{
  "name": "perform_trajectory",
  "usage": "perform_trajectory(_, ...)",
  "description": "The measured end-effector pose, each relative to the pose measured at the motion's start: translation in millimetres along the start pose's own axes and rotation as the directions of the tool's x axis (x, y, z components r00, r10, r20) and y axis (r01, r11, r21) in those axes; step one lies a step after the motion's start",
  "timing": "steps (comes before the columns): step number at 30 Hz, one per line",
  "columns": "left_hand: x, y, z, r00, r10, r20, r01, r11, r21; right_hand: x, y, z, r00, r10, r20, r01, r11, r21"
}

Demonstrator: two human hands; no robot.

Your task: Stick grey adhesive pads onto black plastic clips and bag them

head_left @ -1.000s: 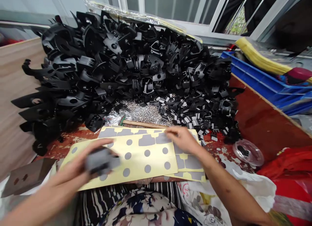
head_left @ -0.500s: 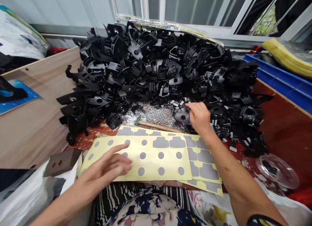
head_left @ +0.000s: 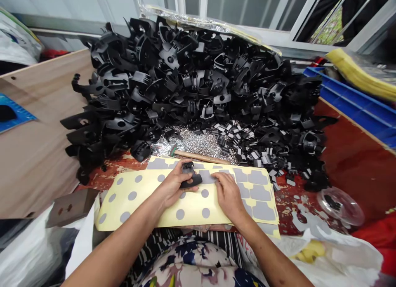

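Observation:
My left hand [head_left: 171,189] grips a small black plastic part [head_left: 189,176] over a yellow backing sheet [head_left: 148,206] dotted with grey round and tabbed stickers. My right hand [head_left: 227,194] rests on the same sheet beside the part, fingertips pinched at a grey tabbed sticker [head_left: 206,177]. A second sticker sheet [head_left: 260,196] lies under it to the right. Behind the sheets rises a large heap of black plastic parts [head_left: 192,85].
A pile of small silvery metal pieces [head_left: 198,142] and a wooden-handled tool [head_left: 201,157] lie behind the sheets. A clear round lid [head_left: 340,200] sits at right, a blue crate [head_left: 355,103] at far right, a wooden board [head_left: 34,130] at left.
My right hand came back from the heap to the sheet. The black part it fetched is now in my left hand, which has closed and moved to the sheet's middle.

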State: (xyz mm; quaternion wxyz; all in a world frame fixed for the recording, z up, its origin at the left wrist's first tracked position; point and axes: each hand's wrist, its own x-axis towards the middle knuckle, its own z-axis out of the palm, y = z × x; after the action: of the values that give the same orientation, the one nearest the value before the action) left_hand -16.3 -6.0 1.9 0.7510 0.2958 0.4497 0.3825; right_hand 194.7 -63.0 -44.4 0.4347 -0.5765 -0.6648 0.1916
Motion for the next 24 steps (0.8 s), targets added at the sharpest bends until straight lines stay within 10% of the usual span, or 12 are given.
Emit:
perform_trajectory(4,10.5,-6.1,-8.3,1.000,0.013,-0.020,-0.015,0.995,-0.104,5.4,-3.7,-23.8,0.966,0.072,0.249,-0.118,0.978,0.174)
perform_trajectory(8,13.8,-9.1,-11.7,0.998,0.021,-0.051,-0.031,0.978,-0.207,14.8,-5.3,-55.9,0.797,-0.034,0.603,-0.350,0.788,0.507)
perform_trajectory(12,-0.6,-5.6,-1.1,0.998,0.063,0.015,-0.058,0.971,-0.232,14.7,-11.8,-52.4,0.958,0.128,0.255,-0.259,0.766,0.588)
perform_trajectory(15,-15.1,-5.4,12.7,0.990,0.044,0.135,-0.003,0.957,-0.290,11.3,-23.7,-35.0,0.976,0.215,0.045,-0.208,0.838,0.504)
perform_trajectory(24,-22.0,-15.1,27.3,0.957,0.067,0.284,0.032,0.943,-0.331,5.5,-27.5,-8.6,0.983,0.184,0.003,-0.171,0.908,0.383)
